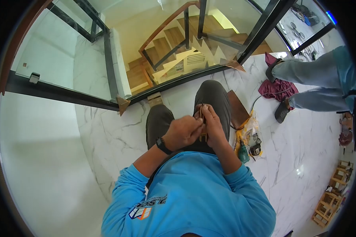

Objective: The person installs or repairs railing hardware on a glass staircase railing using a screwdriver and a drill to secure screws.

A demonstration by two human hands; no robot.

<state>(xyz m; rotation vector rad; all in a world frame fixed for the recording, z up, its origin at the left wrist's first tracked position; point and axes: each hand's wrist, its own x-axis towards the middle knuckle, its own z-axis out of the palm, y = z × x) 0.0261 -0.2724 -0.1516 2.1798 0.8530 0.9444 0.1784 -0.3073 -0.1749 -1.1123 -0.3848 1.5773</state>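
Note:
Above my lap, my two hands meet at a narrow yellow-and-dark tool (203, 137) with a forked lower end; its exact kind I cannot make out. My right hand (214, 125) wraps round it from the right side, thumb along its upper part. My left hand (182, 131), with a black watch on the wrist, is closed in a pinch against the tool's left side. Whatever lies between those fingers is hidden. Dark trousered knees (212, 94) are just beyond the hands.
Right of my leg lie a green power tool (243, 153), a tape measure (255, 149), a yellow plastic bag (249, 128) and a brown board (238, 108). Another person's legs (316, 75) stand by a maroon cloth (278, 89). Ahead, a black-framed glass railing (174, 89) borders stairs.

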